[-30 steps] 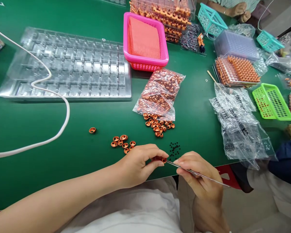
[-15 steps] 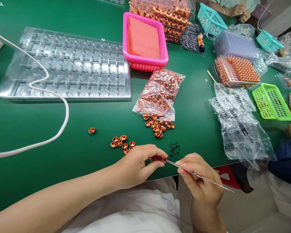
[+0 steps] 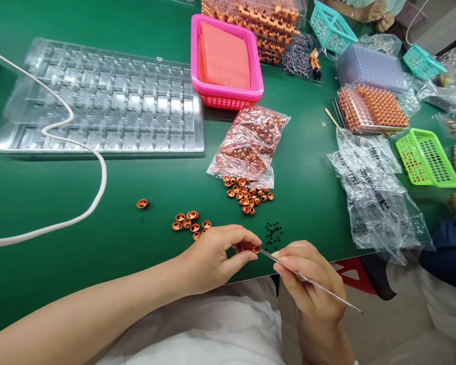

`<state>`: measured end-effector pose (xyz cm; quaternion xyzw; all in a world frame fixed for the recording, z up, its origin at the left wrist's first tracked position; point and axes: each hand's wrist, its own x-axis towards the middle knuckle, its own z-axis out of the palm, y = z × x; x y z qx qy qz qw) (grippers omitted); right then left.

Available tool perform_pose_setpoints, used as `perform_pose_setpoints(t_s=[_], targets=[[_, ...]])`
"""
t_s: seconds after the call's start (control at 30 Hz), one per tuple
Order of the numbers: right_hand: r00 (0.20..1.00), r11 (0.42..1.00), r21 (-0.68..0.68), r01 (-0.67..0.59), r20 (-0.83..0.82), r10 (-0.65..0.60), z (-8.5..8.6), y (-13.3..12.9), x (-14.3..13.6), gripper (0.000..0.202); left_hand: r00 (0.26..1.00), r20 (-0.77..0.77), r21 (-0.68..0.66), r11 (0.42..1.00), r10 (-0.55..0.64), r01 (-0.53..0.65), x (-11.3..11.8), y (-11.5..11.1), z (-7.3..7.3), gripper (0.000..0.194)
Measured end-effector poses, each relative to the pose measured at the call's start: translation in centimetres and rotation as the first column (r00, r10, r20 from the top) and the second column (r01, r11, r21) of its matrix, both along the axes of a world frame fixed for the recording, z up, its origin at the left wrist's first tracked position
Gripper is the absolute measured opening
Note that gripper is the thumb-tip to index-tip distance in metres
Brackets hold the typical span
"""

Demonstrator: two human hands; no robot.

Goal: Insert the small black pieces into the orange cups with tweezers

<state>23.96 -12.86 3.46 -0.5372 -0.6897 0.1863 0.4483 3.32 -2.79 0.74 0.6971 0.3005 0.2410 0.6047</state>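
Observation:
Between the thumb and fingers of my left hand [image 3: 220,258] is pinched a small orange cup-shaped part [image 3: 256,249]. My right hand [image 3: 311,279] grips a pair of thin metal tweezers [image 3: 319,285], whose tip meets the part at its opening. Whether the tip holds anything is too small to tell. Several tiny black pieces [image 3: 274,234] lie scattered just beyond my fingers. Similar orange cups [image 3: 187,223] sit loose to the left of them, one lone cup [image 3: 142,204] farther left. More spill from the mouth of a clear plastic bag [image 3: 251,139] full of them.
A clear moulded tray [image 3: 106,101] with a white cable [image 3: 99,187] across it is at left. Beyond the bag stands a pink basket [image 3: 260,76]. Crumpled plastic bags [image 3: 376,197] and a green basket [image 3: 427,157] lie right. Another person's hands [image 3: 378,15] show at top right.
The tweezers' rear end has swung slightly down and left with my right hand. My left hand keeps its pinch on the orange part. The view has shifted a little.

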Motion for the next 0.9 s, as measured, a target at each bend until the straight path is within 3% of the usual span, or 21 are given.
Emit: perform_pose_setpoints(t_s=[0.23, 0.47, 0.9], targets=[[0.994, 0.999, 0.033, -0.043, 0.103, 0.040, 0.25, -0.01, -0.28, 0.039, 0.999, -0.052, -0.015, 1.000, -0.013, 0.012, -0.09, 0.34, 0.96, 0.011], [0.977, 0.993, 0.097, -0.066, 0.208, 0.045, 0.90, 0.47, -0.67, 0.042, 0.998, -0.064, -0.018, 1.000, -0.004, 0.003, -0.09, 0.37, 0.92, 0.012], [0.994, 0.994, 0.109, -0.027, 0.109, 0.015, 0.24, -0.10, -0.45, 0.037, 0.999, -0.047, -0.052, 0.999, 0.010, -0.012, -0.08, 0.42, 1.12, 0.014]])
